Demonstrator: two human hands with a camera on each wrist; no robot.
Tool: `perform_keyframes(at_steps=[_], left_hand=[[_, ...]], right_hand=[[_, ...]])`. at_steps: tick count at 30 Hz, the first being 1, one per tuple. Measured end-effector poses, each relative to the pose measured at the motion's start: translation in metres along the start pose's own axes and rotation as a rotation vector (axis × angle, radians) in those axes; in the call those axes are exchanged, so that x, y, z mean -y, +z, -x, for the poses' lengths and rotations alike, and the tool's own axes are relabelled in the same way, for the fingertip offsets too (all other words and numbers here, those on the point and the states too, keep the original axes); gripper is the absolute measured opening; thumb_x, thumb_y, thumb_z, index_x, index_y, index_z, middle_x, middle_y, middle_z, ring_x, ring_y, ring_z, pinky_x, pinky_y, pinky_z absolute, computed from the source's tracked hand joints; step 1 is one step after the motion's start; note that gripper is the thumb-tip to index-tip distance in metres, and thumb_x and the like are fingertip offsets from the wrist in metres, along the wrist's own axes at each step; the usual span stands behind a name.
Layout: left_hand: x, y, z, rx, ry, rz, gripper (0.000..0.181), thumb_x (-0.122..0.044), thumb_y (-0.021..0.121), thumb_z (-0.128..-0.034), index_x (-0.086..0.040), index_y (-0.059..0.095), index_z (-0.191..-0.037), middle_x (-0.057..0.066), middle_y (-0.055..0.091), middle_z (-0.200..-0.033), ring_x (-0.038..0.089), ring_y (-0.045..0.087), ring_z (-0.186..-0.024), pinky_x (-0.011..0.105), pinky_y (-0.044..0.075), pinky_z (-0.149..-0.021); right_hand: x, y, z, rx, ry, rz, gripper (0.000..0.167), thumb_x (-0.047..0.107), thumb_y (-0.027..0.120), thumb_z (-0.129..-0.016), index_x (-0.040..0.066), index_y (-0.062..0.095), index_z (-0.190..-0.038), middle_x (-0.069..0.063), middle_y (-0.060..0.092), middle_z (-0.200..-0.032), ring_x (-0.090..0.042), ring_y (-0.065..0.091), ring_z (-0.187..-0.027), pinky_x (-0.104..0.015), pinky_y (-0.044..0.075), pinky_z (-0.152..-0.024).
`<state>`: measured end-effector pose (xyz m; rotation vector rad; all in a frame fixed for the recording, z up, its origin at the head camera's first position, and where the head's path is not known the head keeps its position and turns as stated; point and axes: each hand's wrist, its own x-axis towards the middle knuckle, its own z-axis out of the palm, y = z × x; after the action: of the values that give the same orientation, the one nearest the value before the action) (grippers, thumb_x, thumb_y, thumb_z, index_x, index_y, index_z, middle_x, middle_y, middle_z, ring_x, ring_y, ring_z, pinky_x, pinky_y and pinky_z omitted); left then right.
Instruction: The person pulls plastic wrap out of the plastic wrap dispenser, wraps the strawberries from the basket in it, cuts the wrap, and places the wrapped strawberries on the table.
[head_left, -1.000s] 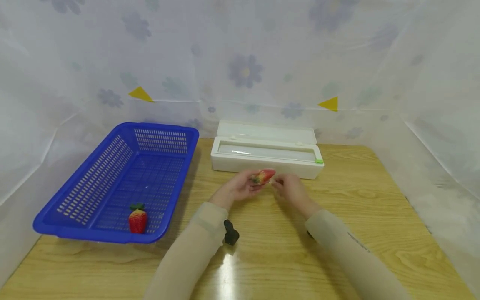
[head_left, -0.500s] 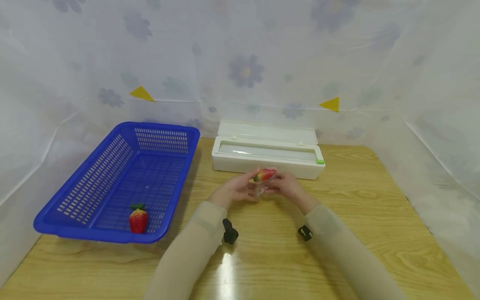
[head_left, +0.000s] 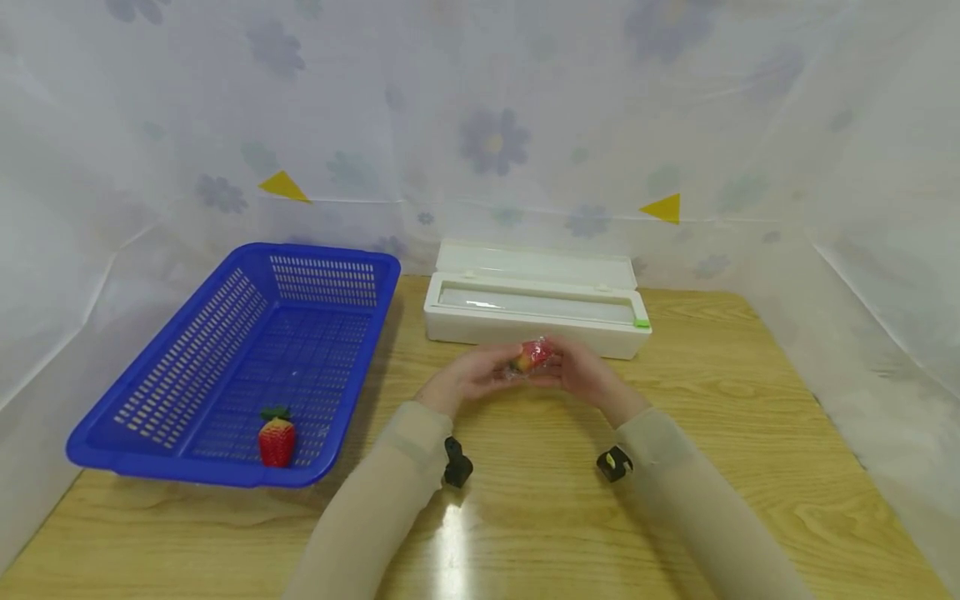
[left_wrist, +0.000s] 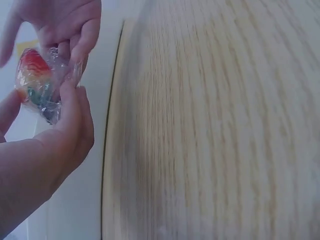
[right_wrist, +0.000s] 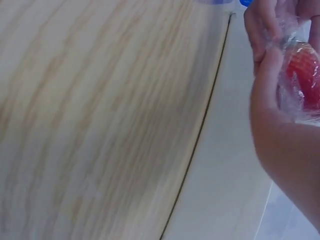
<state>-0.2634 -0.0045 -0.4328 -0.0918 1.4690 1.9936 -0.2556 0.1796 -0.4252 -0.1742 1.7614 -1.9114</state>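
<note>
A red strawberry (head_left: 534,356) with a yellowish top and green leaves is wrapped in crinkled clear plastic film (left_wrist: 55,107). My left hand (head_left: 476,372) holds its leafy end, with the thumb against the fruit and the fingers beneath in the left wrist view. On the pointed end my right hand (head_left: 588,375) grips the fruit and film, its fingers meeting those of the left. Part of the fruit is hidden by both hands. Just behind them stands a long white plastic wrap dispenser (head_left: 472,327), its lid raised.
To the left is a blue plastic basket (head_left: 180,477) with slotted sides, holding another strawberry (head_left: 277,443) near its front. A wooden table (head_left: 540,533) lies under everything. White flowered sheeting (head_left: 491,179) encloses the back and sides.
My right hand has moved up against the strawberry, and its fingers now hold the film round the pointed end. The film sits closer to the fruit. The basket and dispenser stay put.
</note>
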Motion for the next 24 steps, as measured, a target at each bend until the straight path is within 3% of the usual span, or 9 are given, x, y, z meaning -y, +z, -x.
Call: perform_keyframes(at_steps=[6, 9, 12, 13, 14, 19, 20, 24], left_hand=[[0.002, 0.0, -0.004, -0.074, 0.055, -0.074, 0.041, -0.009, 0.05, -0.0956, 0.006, 0.044, -0.134, 0.023, 0.049, -0.134, 0.026, 0.054, -0.114, 0.038, 0.042, -0.104], [0.003, 0.001, -0.006, -0.124, 0.085, -0.117, 0.044, -0.005, 0.052, -0.0934, 0.007, 0.042, -0.135, 0.024, 0.051, -0.131, 0.021, 0.055, -0.102, 0.038, 0.044, -0.102], [0.005, 0.002, -0.008, -0.16, 0.104, -0.123, 0.045, 0.0, 0.054, -0.0909, 0.008, 0.043, -0.134, 0.025, 0.053, -0.126, 0.018, 0.055, -0.093, 0.039, 0.045, -0.1], [0.019, -0.012, -0.034, -0.149, 0.128, -0.116, 0.046, 0.0, 0.057, -0.0887, 0.007, 0.044, -0.133, 0.023, 0.056, -0.123, 0.017, 0.056, -0.091, 0.037, 0.048, -0.096], [0.019, -0.013, -0.034, -0.157, 0.13, -0.119, 0.047, 0.001, 0.058, -0.0879, 0.008, 0.045, -0.132, 0.022, 0.057, -0.121, 0.017, 0.057, -0.091, 0.037, 0.049, -0.095], [0.014, -0.013, -0.029, -0.201, 0.117, -0.103, 0.051, 0.001, 0.062, -0.0851, 0.008, 0.044, -0.132, 0.021, 0.054, -0.126, 0.025, 0.057, -0.107, 0.035, 0.048, -0.096], [-0.001, 0.001, -0.003, -0.227, 0.093, -0.103, 0.049, 0.001, 0.06, -0.0864, 0.008, 0.044, -0.132, 0.022, 0.052, -0.129, 0.027, 0.056, -0.109, 0.036, 0.046, -0.099], [-0.003, 0.0, -0.001, -0.229, 0.093, -0.09, 0.039, 0.0, 0.061, -0.0865, 0.011, 0.052, -0.123, 0.018, 0.058, -0.121, 0.02, 0.059, -0.095, 0.036, 0.046, -0.099]], right_hand=[[-0.002, 0.002, -0.003, -0.109, 0.039, 0.221, 0.049, 0.026, 0.039, -0.101, -0.014, 0.043, -0.128, 0.001, 0.063, -0.1, -0.008, 0.061, -0.089, -0.043, 0.049, -0.094], [-0.004, 0.003, -0.004, -0.138, 0.032, 0.274, 0.046, 0.02, 0.041, -0.1, -0.017, 0.044, -0.127, -0.008, 0.064, -0.107, -0.007, 0.061, -0.086, -0.04, 0.051, -0.092], [-0.004, 0.004, -0.005, -0.145, 0.006, 0.287, 0.041, 0.014, 0.044, -0.099, -0.019, 0.046, -0.123, -0.007, 0.066, -0.102, -0.006, 0.062, -0.082, -0.033, 0.054, -0.085], [-0.004, 0.005, -0.005, -0.158, 0.001, 0.29, 0.039, 0.012, 0.046, -0.098, -0.019, 0.048, -0.122, -0.006, 0.066, -0.099, -0.006, 0.062, -0.08, -0.032, 0.055, -0.083], [-0.004, 0.006, -0.004, -0.18, -0.002, 0.308, 0.038, 0.012, 0.048, -0.097, -0.019, 0.049, -0.12, -0.006, 0.067, -0.097, -0.006, 0.063, -0.078, -0.031, 0.055, -0.081], [0.001, 0.016, -0.004, -0.33, -0.007, 0.412, 0.036, 0.015, 0.058, -0.092, -0.014, 0.057, -0.114, -0.021, 0.068, -0.102, -0.01, 0.066, -0.076, -0.037, 0.056, -0.081], [0.001, 0.017, -0.005, -0.355, -0.004, 0.417, 0.036, 0.015, 0.059, -0.091, -0.013, 0.058, -0.114, -0.023, 0.067, -0.104, -0.011, 0.066, -0.076, -0.037, 0.055, -0.081], [0.002, 0.017, -0.006, -0.369, 0.007, 0.406, 0.034, 0.013, 0.06, -0.091, -0.014, 0.057, -0.112, -0.019, 0.069, -0.096, -0.014, 0.067, -0.075, -0.037, 0.056, -0.08]])
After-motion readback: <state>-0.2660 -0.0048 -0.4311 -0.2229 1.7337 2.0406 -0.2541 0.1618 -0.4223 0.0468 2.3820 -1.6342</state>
